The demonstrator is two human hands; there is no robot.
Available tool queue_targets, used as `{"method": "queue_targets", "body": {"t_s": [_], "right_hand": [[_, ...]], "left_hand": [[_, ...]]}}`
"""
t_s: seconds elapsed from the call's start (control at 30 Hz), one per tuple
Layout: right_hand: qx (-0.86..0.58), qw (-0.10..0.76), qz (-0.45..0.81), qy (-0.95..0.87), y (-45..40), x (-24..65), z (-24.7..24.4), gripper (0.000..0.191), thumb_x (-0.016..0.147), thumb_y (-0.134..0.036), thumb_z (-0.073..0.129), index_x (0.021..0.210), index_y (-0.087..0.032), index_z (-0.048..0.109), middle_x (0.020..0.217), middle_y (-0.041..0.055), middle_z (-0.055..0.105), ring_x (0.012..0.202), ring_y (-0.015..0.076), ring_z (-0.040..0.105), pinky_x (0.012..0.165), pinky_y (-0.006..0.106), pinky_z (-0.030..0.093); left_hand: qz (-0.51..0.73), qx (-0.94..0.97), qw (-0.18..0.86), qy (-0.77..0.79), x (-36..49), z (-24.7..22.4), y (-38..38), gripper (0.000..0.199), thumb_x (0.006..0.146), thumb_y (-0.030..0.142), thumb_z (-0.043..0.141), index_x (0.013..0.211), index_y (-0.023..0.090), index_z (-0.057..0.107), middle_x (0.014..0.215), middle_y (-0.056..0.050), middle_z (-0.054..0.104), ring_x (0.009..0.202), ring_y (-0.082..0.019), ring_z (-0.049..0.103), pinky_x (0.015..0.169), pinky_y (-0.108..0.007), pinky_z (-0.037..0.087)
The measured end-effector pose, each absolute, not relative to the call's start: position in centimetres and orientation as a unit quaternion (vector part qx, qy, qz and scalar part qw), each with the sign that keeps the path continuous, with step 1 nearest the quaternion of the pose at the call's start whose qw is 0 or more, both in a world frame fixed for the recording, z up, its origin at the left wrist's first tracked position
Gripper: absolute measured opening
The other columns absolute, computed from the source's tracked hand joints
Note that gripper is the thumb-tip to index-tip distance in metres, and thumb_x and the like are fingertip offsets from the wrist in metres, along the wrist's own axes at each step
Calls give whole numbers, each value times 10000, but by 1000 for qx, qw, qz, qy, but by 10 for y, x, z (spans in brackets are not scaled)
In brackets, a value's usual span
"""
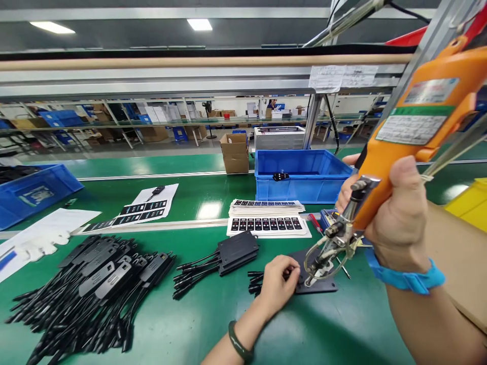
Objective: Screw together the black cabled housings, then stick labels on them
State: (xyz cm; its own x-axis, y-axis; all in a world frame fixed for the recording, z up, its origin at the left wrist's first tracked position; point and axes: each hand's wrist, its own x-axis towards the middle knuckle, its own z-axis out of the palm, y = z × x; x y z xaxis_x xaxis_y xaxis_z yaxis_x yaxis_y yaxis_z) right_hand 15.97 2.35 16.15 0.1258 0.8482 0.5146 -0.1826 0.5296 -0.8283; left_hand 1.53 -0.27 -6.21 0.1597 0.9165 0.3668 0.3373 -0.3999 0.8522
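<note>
My right hand [399, 218] is wrapped around the orange body of an electric screwdriver [403, 126], which tilts down to the left. The metal nose of the screwdriver reaches down over a flat black box [317, 286] with cables on its left side. My left hand [279, 281] rests at that box's left part, thumb and fingers drawn together close to the screwdriver's tip. Whatever lies between these fingers is hidden. Left of this hand lies a small stack of similar black boxes [238, 251] with cables.
A large pile of black cabled parts [110, 284] covers the left of the green bench. Behind are printed label sheets [269, 226], a blue bin [297, 187], a cardboard box [235, 154] and a red-handled tool [315, 223]. Another blue bin [36, 195] stands far left.
</note>
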Motion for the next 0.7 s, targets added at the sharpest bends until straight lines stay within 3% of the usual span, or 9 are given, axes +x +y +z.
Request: {"method": "queue_targets", "body": {"t_s": [0.07,0.13,0.2,0.3,0.4,0.7], "right_hand": [[-304,688,364,-550,25,158,151,484,857,-641,521,1026,-215,674,580,1,544,405,161,493,316,286,394],[-308,687,369,-545,26,155,136,481,874,-627,506,1058,-212,665,590,-2,553,391,151,500,295,269,394],[-314,679,386,-539,27,152,119,464,886,-602,509,1090,-212,656,617,1,568,369,139,497,265,256,383],[-321,669,402,-536,29,149,95,441,890,-576,526,1119,-217,640,653,0,580,334,125,477,229,253,366],[-329,669,397,-535,29,148,80,439,881,-584,539,1083,-209,643,656,-4,573,321,115,464,227,253,365],[-314,673,415,-526,25,145,73,384,897,-571,523,1081,-255,641,682,28,599,471,186,570,301,279,418]], "left_hand": [[467,660,353,471,9,-62,6,275,884,112,364,972,147,622,844,-71,670,641,-138,609,583,-264,514],[455,647,382,478,2,-63,14,293,854,76,379,1037,123,603,868,-77,661,637,-128,615,567,-242,514],[436,654,391,478,-3,-64,17,322,774,69,540,1082,122,618,930,-82,646,733,-152,627,625,-257,528],[403,680,381,479,-1,-61,13,592,576,73,797,1143,143,641,1070,-103,610,914,-225,598,795,-349,532],[382,698,360,487,6,-57,6,789,450,137,920,1185,124,633,1173,-141,576,1083,-301,528,985,-457,450],[368,737,298,483,12,-62,1,626,575,170,863,1156,108,639,1242,-177,539,1138,-328,489,1015,-484,433]]}}
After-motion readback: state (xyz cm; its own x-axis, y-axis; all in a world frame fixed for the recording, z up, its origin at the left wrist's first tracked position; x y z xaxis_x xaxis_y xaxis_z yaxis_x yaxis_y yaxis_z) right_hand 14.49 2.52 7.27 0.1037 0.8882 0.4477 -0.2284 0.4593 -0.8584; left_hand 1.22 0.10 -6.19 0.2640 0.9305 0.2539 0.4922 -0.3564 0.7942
